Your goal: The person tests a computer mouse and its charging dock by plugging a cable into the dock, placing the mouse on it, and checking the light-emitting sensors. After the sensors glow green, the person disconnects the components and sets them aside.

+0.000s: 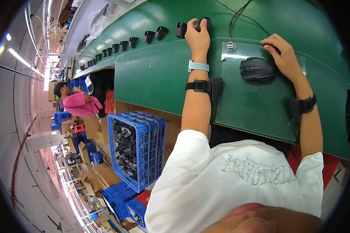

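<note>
My left hand [198,37] is closed around a small black plastic housing [205,24] at the far side of the green bench. Just left of it stands a similar black housing [181,30]. My right hand [282,54] is curled at the right, its fingers pinched where a thin black cable [260,26] runs to them; the cable's end is hidden by the fingers. Below that hand a black computer mouse [258,70] lies on a clear sheet [241,101]. Between the hands, a small white double-port connector [230,46] sits at the end of another dark cable.
More black housings [133,42] stand in a spaced row along the bench [155,73] toward the left. A blue crate [151,143] full of black parts stands beside the bench at my left. Farther off, a person in pink [81,104] works near cartons [95,130].
</note>
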The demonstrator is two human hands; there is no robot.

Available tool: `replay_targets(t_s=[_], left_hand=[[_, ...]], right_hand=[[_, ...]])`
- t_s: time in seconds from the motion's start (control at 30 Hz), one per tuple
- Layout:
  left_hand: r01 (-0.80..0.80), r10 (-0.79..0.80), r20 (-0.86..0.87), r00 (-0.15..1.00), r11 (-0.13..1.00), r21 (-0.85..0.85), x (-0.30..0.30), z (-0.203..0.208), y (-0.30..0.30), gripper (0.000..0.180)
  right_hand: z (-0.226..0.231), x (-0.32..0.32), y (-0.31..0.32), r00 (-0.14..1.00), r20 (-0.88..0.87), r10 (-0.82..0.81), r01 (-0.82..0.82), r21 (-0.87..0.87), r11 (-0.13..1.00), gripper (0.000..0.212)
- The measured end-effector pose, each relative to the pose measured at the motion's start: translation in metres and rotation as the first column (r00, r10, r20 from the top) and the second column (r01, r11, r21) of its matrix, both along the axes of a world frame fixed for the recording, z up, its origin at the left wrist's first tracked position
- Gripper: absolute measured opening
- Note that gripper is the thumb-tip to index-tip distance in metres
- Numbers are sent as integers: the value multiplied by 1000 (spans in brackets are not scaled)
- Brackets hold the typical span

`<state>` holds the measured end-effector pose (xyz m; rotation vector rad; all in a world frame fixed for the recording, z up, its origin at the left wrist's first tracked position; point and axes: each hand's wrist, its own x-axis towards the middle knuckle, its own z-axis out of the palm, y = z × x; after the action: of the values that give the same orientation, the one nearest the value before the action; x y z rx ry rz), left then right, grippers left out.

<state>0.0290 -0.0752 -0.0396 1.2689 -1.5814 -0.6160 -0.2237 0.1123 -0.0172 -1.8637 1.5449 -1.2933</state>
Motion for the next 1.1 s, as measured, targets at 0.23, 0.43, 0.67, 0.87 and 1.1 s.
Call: replay_targets(t_s=[0.23, 0.43, 0.67, 0.87, 1.1], left_hand=[[-10, 10, -58, 998, 1000, -7, 7, 3, -5, 36], [94, -83, 82, 993, 985, -148, 18, -13, -12, 37], [-99, 136, 319, 938, 987, -129, 21, -12, -15, 55], [-63, 135, 327, 936, 973, -222, 17, -7, -12, 51], [-39, 81, 146, 986, 963, -267, 17, -3, -7, 36]], right_hand=[[2, 7, -2, 999, -36, -16, 12, -99, 995, 11], [-1, 5, -1, 999, 2, 35, -35, -23, 999, 11], [-2, 4, -6, 995, -62, 81, -85, -73, 994, 15], [-7, 0, -9, 994, -93, 55, -66, -116, 991, 16], [-20, 4, -9, 992, -106, 72, -83, -100, 992, 18]])
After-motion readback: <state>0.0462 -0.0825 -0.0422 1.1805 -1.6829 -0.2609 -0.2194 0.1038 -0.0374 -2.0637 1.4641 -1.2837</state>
